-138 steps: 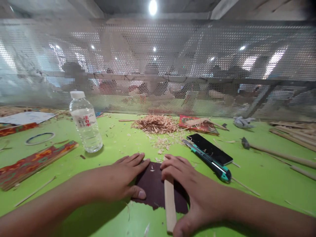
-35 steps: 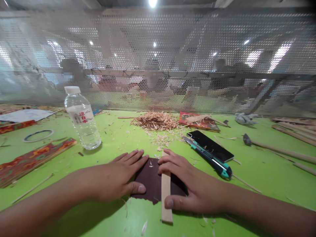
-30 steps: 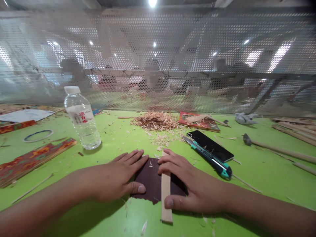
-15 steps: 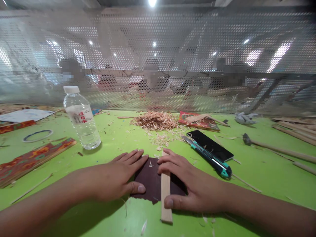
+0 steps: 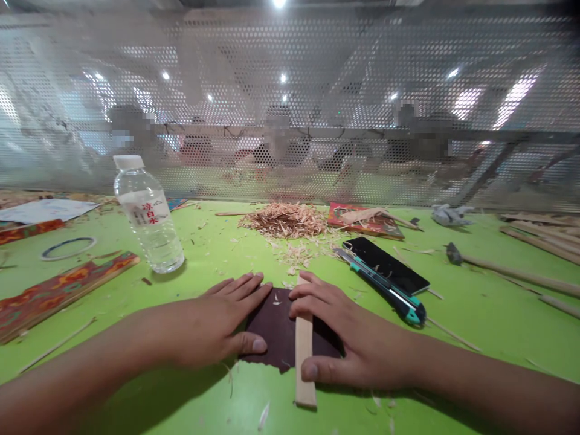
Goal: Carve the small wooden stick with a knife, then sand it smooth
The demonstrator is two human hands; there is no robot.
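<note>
A dark brown sheet, which looks like sandpaper [image 5: 272, 326], lies on the green table with a ragged near edge. My left hand [image 5: 222, 329] rests flat on its left side, fingers stretched out and the thumb on the sheet. Across the sheet's right part lies a flat, pale wooden strip [image 5: 304, 344], its near end past the sheet's edge. My right hand [image 5: 348, 335] grips this strip, with the fingers over its far part and the thumb on its near part. The palm covers the sheet's right end.
Right of my hands lie a utility knife [image 5: 385, 290], a black phone [image 5: 385, 263] and a small hammer [image 5: 498, 269]. A water bottle [image 5: 151, 223] stands at left near a painted board [image 5: 67, 296]. Behind are wood shavings [image 5: 285, 220] and a perforated screen [image 5: 290, 163], people beyond it.
</note>
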